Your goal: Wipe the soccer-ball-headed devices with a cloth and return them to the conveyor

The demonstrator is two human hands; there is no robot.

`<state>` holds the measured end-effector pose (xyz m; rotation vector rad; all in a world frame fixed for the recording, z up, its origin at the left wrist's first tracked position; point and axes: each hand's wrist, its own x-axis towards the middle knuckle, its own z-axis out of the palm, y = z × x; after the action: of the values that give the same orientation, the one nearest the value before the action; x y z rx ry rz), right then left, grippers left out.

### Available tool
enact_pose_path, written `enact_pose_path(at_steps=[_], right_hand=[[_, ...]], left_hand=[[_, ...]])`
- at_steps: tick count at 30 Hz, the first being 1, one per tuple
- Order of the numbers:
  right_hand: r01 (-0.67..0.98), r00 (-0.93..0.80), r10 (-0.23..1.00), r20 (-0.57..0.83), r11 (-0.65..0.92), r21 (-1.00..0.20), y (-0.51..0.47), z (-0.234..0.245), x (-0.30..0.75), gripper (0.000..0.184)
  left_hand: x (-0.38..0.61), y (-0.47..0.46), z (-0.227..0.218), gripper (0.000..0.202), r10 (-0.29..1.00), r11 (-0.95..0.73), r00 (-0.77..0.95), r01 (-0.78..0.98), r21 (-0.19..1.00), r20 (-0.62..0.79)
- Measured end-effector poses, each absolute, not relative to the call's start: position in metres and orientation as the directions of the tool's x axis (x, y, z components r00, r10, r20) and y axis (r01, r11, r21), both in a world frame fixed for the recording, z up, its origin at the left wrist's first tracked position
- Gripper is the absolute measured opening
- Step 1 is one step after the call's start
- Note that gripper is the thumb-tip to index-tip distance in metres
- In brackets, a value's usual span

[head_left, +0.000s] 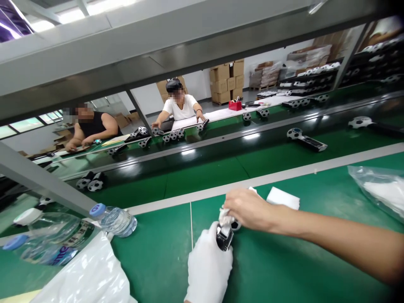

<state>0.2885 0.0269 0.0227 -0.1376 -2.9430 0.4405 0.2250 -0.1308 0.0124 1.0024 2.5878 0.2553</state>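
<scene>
My left hand, in a white glove, is closed around a handheld device with a glossy black handle. Part of its black-and-white football-patterned head shows beneath my right wrist. Pinched in my bare right hand is a crumpled white cloth, pressed against the device near the top of the handle. My fingers and the cloth hide much of the device. Just beyond my right wrist, a white block-like piece lies on the green table.
Several plastic bottles and a white plastic sheet lie at left. A clear bag with white contents sits at right. Beyond the table edge, a green conveyor carries similar devices. Two people work across it. Metal posts and an overhead beam frame the view.
</scene>
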Motion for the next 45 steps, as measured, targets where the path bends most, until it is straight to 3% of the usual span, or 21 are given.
enact_pose_path(at_steps=[3, 5, 7, 11, 17, 24, 27, 32, 34, 39, 45], right_hand=[[0.03, -0.951, 0.176, 0.254, 0.872, -0.489, 0.039, 0.03, 0.297, 0.019], [-0.077, -0.948, 0.102, 0.302, 0.846, -0.528, 0.037, 0.026, 0.302, 0.018], [-0.177, -0.954, -0.03, 0.298, 0.86, -0.48, 0.029, 0.016, 0.305, 0.021], [-0.305, -0.945, -0.256, 0.202, 0.913, -0.27, 0.016, -0.001, 0.303, 0.029], [-0.383, -0.914, -0.357, 0.193, 0.916, -0.119, 0.02, 0.0, 0.302, 0.029], [-0.47, -0.863, -0.446, 0.236, 0.881, -0.055, 0.024, -0.005, 0.31, 0.03], [-0.407, -0.896, -0.371, 0.245, 0.907, -0.112, 0.035, -0.005, 0.316, 0.029], [-0.047, -0.957, 0.096, 0.275, 0.881, -0.471, 0.042, 0.002, 0.319, 0.014], [-0.008, -0.967, 0.123, 0.225, 0.864, -0.504, 0.031, 0.003, 0.313, 0.009], [-0.106, -0.989, -0.079, 0.122, 0.966, -0.236, 0.0, -0.001, 0.292, 0.018], [-0.151, -0.988, -0.151, -0.025, 0.989, -0.001, -0.008, 0.012, 0.281, 0.021]], left_hand=[[0.223, -0.131, 0.011, 0.029, 0.676, 0.735, -0.69, 0.613, 0.288, -0.257], [0.222, -0.131, 0.01, 0.029, 0.678, 0.733, -0.69, 0.613, 0.294, -0.253], [0.222, -0.132, 0.009, 0.03, 0.683, 0.728, -0.689, 0.616, 0.299, -0.243], [0.222, -0.133, 0.006, 0.027, 0.7, 0.71, -0.681, 0.633, 0.308, -0.214], [0.215, -0.136, -0.009, 0.026, 0.722, 0.684, -0.675, 0.666, 0.297, -0.15], [0.211, -0.14, -0.019, 0.026, 0.76, 0.63, -0.647, 0.712, 0.309, -0.061], [0.21, -0.141, -0.019, 0.024, 0.746, 0.646, -0.661, 0.694, 0.317, -0.074], [0.211, -0.141, -0.016, 0.027, 0.738, 0.664, -0.664, 0.684, 0.304, -0.117], [0.211, -0.141, -0.017, 0.026, 0.741, 0.658, -0.663, 0.686, 0.31, -0.106], [0.21, -0.143, -0.023, 0.017, 0.751, 0.647, -0.653, 0.702, 0.297, -0.093], [0.21, -0.144, -0.023, 0.018, 0.756, 0.644, -0.649, 0.717, 0.268, -0.082]])
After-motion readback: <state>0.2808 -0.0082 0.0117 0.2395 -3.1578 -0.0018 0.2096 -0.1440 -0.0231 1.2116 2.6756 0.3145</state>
